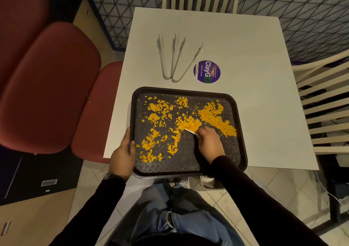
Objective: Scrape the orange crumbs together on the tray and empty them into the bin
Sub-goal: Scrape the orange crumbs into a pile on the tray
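A dark textured tray (pixel 239 132) lies at the near edge of the white table (pixel 245 56). Orange crumbs (pixel 188 122) are scattered over most of it, thickest at the middle and right. My left hand (pixel 122 155) grips the tray's left rim, thumb over the edge. My right hand (pixel 209 141) is over the tray's middle, shut on a thin white scraper (pixel 190 132) whose edge touches the central heap of crumbs. No bin is in view.
Two metal tongs (pixel 173 60) lie on the table beyond the tray, beside a round purple sticker (pixel 207 71). Red padded seats (pixel 52 87) stand to the left. Pale wooden chairs (pixel 324 109) stand on the right and at the far side.
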